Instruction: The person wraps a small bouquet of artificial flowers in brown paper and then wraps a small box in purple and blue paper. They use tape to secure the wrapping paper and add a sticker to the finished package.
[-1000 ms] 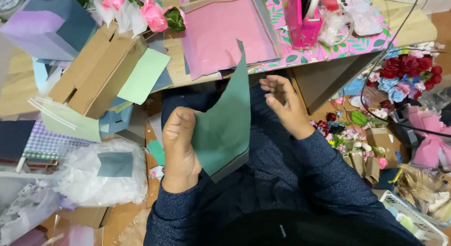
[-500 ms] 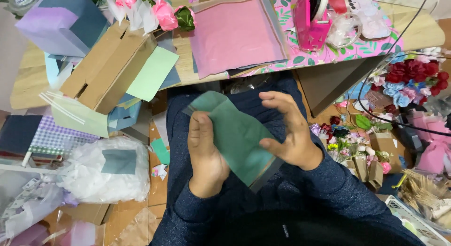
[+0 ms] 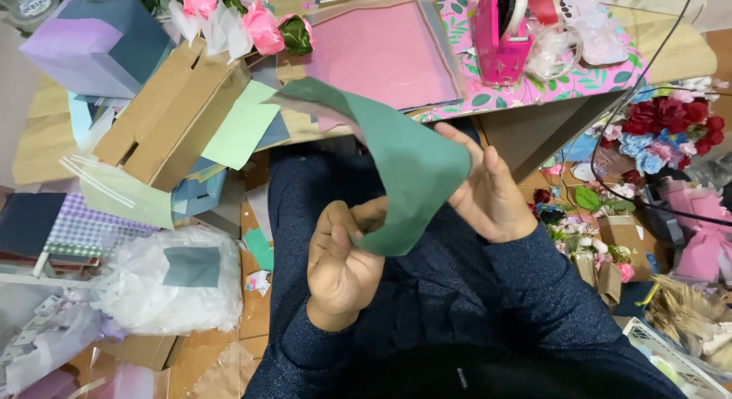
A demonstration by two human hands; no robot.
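A dark green paper sheet [image 3: 396, 159] curls in an arch over my lap. My left hand [image 3: 343, 262] pinches its near lower corner between thumb and fingers. My right hand [image 3: 488, 193] presses flat-fingered against the sheet's right side from behind. The sheet's far end rises toward the table edge. Both sleeves are dark blue.
The wooden table [image 3: 46, 140] carries a brown cardboard box [image 3: 164, 117], a light green sheet [image 3: 240, 124], a pink sheet [image 3: 381, 52], a pink tape dispenser [image 3: 499, 33] and pink paper flowers [image 3: 259, 22]. A white plastic bag [image 3: 168, 285] lies left. Artificial flowers [image 3: 663, 128] crowd the right.
The green sheet, held flat in front of me before, now bends into an arch. My left hand has dropped lower to its near corner and my right hand has shifted behind it.
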